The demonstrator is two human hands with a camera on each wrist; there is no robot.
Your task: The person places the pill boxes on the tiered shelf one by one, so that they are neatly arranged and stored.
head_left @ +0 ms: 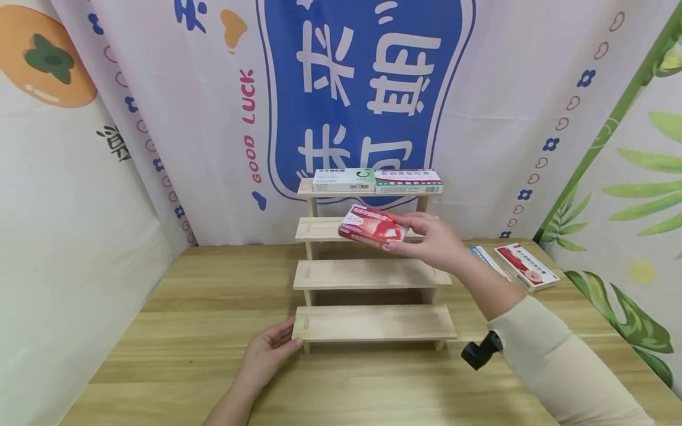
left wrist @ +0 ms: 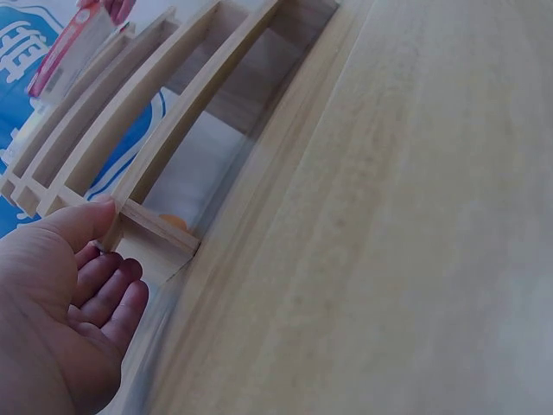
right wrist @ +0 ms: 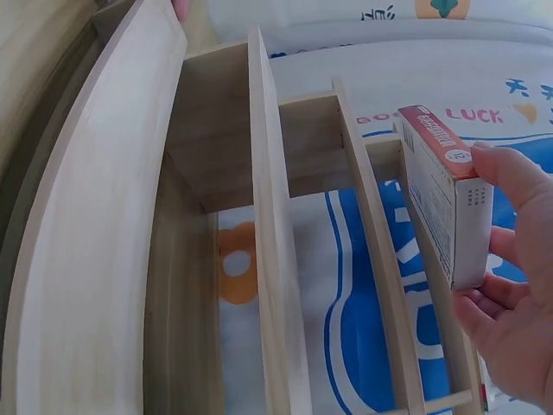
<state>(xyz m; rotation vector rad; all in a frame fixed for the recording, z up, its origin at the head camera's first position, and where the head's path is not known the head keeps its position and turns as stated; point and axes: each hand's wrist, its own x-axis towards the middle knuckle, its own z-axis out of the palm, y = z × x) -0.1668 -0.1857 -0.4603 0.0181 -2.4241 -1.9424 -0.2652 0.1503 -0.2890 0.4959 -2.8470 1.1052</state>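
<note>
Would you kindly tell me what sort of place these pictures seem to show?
Probably a small staged booth, perhaps a mock shop display: a printed cloth hangs behind a wooden table, on which stands a stepped rack with two boxes on top.

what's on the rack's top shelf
A white-and-green box and, right of it, a pink-and-green box. Where they sit, the top shelf is covered and can't be seen.

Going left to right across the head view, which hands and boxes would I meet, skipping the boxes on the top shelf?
Left hand → held red box → right hand → blue-and-white box → white-and-red box.
</note>
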